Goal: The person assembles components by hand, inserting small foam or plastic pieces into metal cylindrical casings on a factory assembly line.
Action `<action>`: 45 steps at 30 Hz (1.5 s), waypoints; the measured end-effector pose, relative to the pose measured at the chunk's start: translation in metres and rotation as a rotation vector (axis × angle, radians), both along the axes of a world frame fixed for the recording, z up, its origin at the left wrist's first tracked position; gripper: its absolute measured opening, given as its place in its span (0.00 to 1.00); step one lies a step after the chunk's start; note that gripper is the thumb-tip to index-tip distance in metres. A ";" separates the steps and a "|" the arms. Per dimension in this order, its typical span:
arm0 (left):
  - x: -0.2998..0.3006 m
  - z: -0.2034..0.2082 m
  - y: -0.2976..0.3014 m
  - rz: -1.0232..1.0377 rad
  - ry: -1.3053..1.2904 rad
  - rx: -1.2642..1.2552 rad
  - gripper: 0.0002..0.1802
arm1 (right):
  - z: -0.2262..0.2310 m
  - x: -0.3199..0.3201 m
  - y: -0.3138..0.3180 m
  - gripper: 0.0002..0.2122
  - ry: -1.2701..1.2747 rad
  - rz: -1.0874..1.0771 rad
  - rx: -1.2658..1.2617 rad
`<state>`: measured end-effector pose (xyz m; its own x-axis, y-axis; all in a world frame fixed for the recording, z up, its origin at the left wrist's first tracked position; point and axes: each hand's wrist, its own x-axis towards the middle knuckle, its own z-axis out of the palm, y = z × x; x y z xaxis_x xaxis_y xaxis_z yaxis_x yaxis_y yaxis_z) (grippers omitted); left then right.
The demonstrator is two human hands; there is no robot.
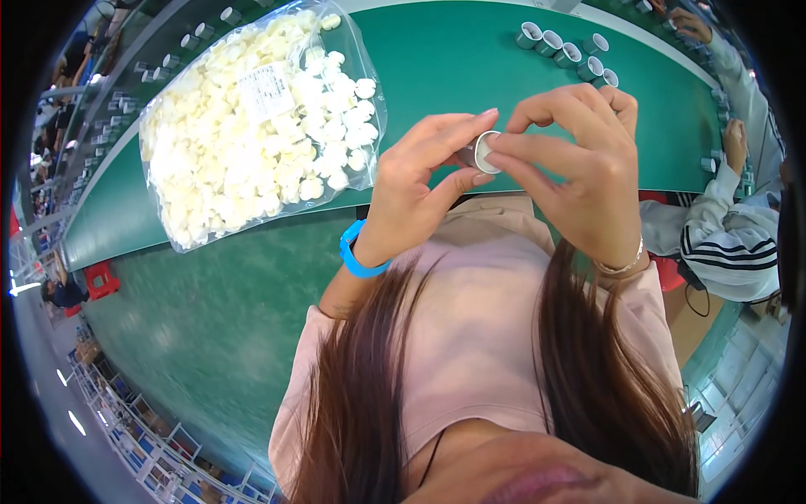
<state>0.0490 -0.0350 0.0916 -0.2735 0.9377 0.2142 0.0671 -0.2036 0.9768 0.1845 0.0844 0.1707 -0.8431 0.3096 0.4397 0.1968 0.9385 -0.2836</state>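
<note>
Between my two hands, over the near edge of the green table, is a small dark cylindrical cup (488, 151) with a white rim and pale inside. It lies tilted, its round opening turned to the right. My left hand (413, 181), with a blue band at the wrist, is closed round its side, thumb below and fingers above. The thumb and fingertips of my right hand (583, 151) are pinched at the cup's rim. Whether they hold something small there is hidden.
A big clear plastic bag (269, 143) of white rounded pieces covers the table's left part. Several similar white-rimmed cups (549, 43) stand at the far right of the green table (437, 50). A co-worker's hand (735, 144) rests by the right edge; more cups line the left-hand bench.
</note>
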 end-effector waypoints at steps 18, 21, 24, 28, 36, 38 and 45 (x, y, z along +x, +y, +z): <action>0.001 -0.007 -0.004 0.018 -0.503 0.029 0.23 | -0.008 -0.006 0.006 0.12 -0.006 0.094 -0.328; -0.011 -0.004 -0.006 -0.096 -0.523 0.007 0.20 | -0.020 -0.007 0.013 0.22 0.057 0.179 -0.595; -0.013 -0.001 -0.008 -0.167 -0.559 -0.011 0.20 | -0.034 -0.007 0.010 0.25 0.029 0.226 -0.497; -0.012 0.007 -0.006 -0.123 -0.591 -0.034 0.18 | -0.047 -0.010 0.004 0.25 0.122 0.148 -0.345; -0.008 0.005 0.002 0.059 -0.492 -0.168 0.14 | -0.060 -0.015 -0.005 0.26 0.134 0.077 -0.201; -0.009 0.006 0.002 0.043 -0.508 -0.181 0.14 | -0.058 -0.014 -0.005 0.27 0.125 0.085 -0.195; -0.012 0.003 0.003 0.023 -0.562 -0.176 0.11 | -0.060 -0.015 -0.005 0.26 0.113 0.098 -0.241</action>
<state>0.0373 -0.0319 0.0943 -0.3204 0.9386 -0.1279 -0.4684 -0.0396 0.8826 0.1690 0.0797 0.1111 -0.8241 0.3363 0.4558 0.0633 0.8543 -0.5160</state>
